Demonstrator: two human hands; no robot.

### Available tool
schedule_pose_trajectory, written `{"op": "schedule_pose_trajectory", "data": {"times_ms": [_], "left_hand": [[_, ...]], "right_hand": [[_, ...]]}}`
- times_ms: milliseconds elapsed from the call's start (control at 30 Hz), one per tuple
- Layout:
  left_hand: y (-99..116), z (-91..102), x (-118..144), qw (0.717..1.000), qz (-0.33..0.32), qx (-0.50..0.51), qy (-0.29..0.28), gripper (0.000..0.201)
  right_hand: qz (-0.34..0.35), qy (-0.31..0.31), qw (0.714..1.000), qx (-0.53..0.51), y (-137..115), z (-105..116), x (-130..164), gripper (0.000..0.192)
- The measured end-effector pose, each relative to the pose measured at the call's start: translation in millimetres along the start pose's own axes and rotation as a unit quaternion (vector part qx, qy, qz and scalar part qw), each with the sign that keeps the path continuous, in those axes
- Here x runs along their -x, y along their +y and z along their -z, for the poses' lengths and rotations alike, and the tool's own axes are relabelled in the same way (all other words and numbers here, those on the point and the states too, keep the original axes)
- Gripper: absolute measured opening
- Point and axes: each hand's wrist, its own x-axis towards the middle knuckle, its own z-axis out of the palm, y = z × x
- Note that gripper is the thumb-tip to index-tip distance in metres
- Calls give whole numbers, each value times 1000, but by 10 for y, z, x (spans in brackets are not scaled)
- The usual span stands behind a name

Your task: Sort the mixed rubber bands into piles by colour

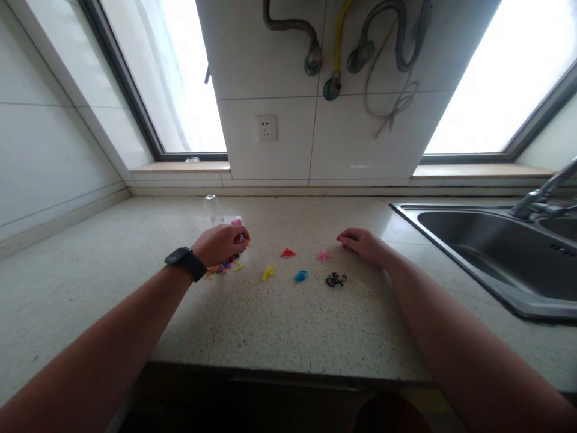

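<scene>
Daylight enters through two windows, the left window (pixel 175 72) and the right window (pixel 500 78), both overexposed to plain white with no detail behind the glass. The countertop (pixel 288 319) is evenly and softly lit with only faint shadows, while the near forearms and the cabinet edge below fall into dim, underexposed tones, and a pale sheen lies on the sink (pixel 491 252) rim. Wide-angle distortion bends the window frames and wall lines outward toward the edges, and the small coloured pieces on the counter are too soft to resolve.
</scene>
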Motion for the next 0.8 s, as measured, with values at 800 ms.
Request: {"op": "schedule_pose_trajectory", "data": {"times_ms": [800], "left_hand": [[-114,-205,27,989,99,-102,-28,31]], "right_hand": [[1,-17,1000,14,-66,23,26,34]]}}
